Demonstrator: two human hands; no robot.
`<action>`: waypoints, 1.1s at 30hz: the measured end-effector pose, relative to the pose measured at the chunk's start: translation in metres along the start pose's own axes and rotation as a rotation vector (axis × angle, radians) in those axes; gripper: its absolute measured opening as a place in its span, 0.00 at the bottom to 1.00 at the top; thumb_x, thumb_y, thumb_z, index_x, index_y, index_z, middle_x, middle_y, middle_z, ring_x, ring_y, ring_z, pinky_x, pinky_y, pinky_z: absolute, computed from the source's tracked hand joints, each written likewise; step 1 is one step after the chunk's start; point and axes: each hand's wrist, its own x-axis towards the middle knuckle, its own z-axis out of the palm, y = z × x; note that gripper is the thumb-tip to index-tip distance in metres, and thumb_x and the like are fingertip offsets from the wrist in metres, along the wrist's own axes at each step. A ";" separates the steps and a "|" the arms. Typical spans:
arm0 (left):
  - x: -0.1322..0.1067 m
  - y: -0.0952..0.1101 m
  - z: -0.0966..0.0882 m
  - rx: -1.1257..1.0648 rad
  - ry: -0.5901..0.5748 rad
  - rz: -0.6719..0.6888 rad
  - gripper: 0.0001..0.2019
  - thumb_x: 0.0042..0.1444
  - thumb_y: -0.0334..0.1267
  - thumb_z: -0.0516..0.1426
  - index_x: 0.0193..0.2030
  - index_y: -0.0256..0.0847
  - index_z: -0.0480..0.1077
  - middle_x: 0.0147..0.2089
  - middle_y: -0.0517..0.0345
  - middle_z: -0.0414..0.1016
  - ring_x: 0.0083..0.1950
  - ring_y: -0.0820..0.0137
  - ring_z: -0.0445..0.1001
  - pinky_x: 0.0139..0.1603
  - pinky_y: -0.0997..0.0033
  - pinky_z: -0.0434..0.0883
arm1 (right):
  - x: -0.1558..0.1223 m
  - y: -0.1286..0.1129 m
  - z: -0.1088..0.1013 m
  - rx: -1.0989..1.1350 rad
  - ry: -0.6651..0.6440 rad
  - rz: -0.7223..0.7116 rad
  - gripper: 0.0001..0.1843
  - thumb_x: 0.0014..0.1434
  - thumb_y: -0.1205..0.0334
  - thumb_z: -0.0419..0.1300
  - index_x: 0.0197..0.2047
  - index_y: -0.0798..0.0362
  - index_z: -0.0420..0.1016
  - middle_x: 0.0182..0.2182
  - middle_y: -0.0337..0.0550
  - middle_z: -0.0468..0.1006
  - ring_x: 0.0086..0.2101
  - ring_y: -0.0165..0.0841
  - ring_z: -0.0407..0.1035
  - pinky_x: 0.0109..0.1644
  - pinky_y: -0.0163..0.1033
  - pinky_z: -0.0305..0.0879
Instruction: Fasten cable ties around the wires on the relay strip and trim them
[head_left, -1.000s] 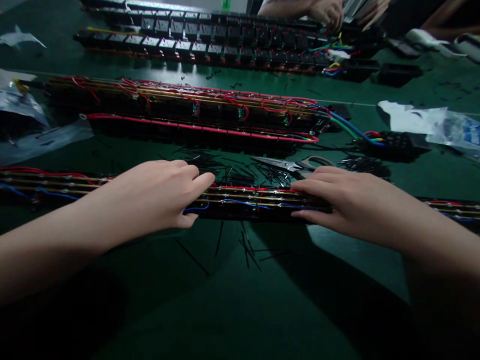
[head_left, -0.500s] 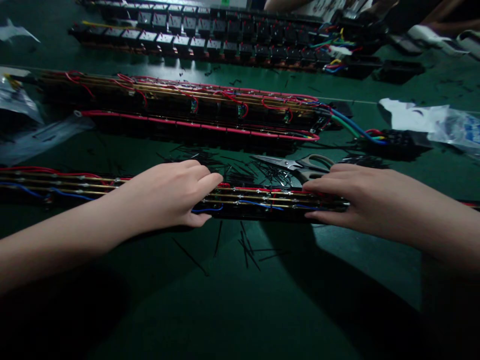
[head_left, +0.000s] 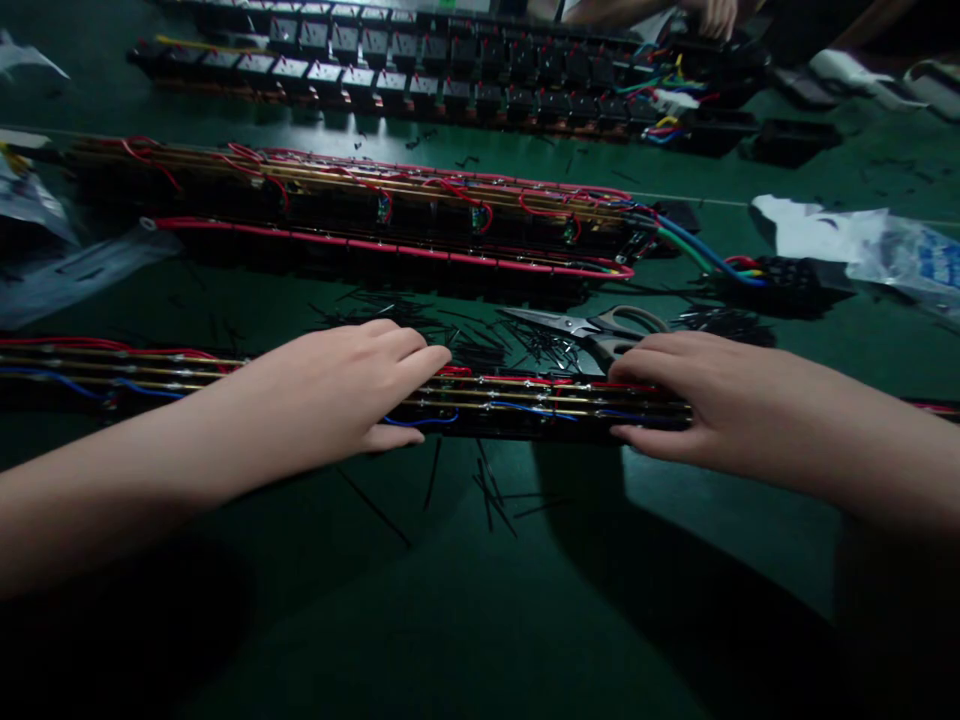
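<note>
A long black power strip assembly [head_left: 517, 398] lies across the table in front of me, brass-coloured bars and red and blue wires exposed along its top. My left hand [head_left: 375, 390] is closed over it left of the middle, fingers on the far side and thumb on the near side. Farther right, my right hand [head_left: 682, 395] grips the same strip in the same way. Scissors [head_left: 585, 325] with grey-black handles lie just behind the strip, beside my right fingers. Cut black zip tie ends [head_left: 480, 345] are scattered behind it, and several lie in front.
Beyond is another wired strip [head_left: 375, 240] with a thick red cable. Farther back stand rows of black socket modules [head_left: 390, 85]. Plastic bags lie at left [head_left: 82, 275] and right [head_left: 892, 245]. Another person's hand [head_left: 720, 15] shows at the top right.
The strip has slid slightly to the right under my hands, its blue wires shifting with it. Another person's hand has come into view at the top right.
</note>
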 end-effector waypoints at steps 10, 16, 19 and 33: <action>-0.032 -0.044 0.001 -0.042 -0.193 -0.119 0.31 0.53 0.51 0.64 0.63 0.47 0.68 0.55 0.45 0.75 0.51 0.52 0.76 0.53 0.53 0.74 | 0.023 -0.044 0.025 -0.095 0.179 -0.153 0.13 0.60 0.58 0.64 0.44 0.57 0.75 0.41 0.52 0.79 0.41 0.45 0.74 0.42 0.46 0.70; -0.023 -0.032 -0.005 0.021 -0.154 -0.057 0.23 0.50 0.43 0.65 0.53 0.40 0.73 0.45 0.48 0.76 0.45 0.56 0.77 0.48 0.57 0.75 | 0.023 -0.035 0.034 -0.017 0.261 -0.206 0.12 0.60 0.60 0.62 0.44 0.59 0.75 0.40 0.53 0.78 0.39 0.43 0.73 0.41 0.44 0.70; -0.020 -0.023 -0.011 0.049 -0.151 -0.060 0.21 0.51 0.43 0.63 0.51 0.37 0.74 0.43 0.49 0.76 0.43 0.57 0.76 0.47 0.57 0.75 | 0.023 -0.030 0.033 0.037 0.265 -0.235 0.11 0.60 0.59 0.61 0.42 0.58 0.75 0.37 0.51 0.77 0.36 0.40 0.72 0.39 0.41 0.69; -0.003 -0.004 -0.010 0.099 -0.119 -0.033 0.22 0.51 0.45 0.63 0.51 0.35 0.73 0.44 0.45 0.75 0.46 0.53 0.76 0.46 0.54 0.76 | 0.020 -0.015 0.017 0.073 0.076 -0.169 0.08 0.56 0.57 0.59 0.33 0.54 0.70 0.32 0.47 0.74 0.31 0.37 0.68 0.33 0.38 0.61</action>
